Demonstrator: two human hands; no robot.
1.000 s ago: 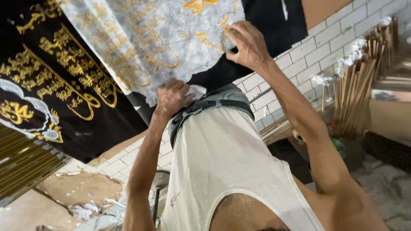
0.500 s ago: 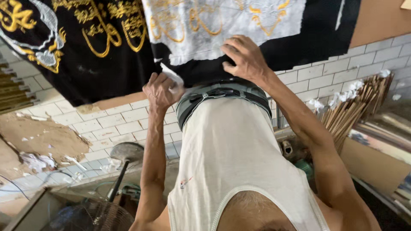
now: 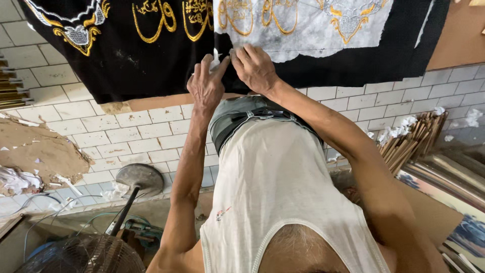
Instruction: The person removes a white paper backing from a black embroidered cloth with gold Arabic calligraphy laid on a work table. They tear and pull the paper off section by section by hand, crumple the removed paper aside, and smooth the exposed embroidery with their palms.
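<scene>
Pinching white paper (image 3: 303, 30) edge — both hands — on black cloth (image 3: 141, 55).

matt black cloth (image 3: 126, 55), thin white paper (image 3: 303, 30), glossy wall tiles (image 3: 136, 136)

Compared with the earlier pictures, the right hand (image 3: 255, 68) has come down from the middle of the torn white backing paper (image 3: 308, 28) to that paper's lower left corner. The left hand (image 3: 206, 86) has risen beside it, fingertips now meeting there on the black gold-embroidered cloth (image 3: 131, 55).
</scene>
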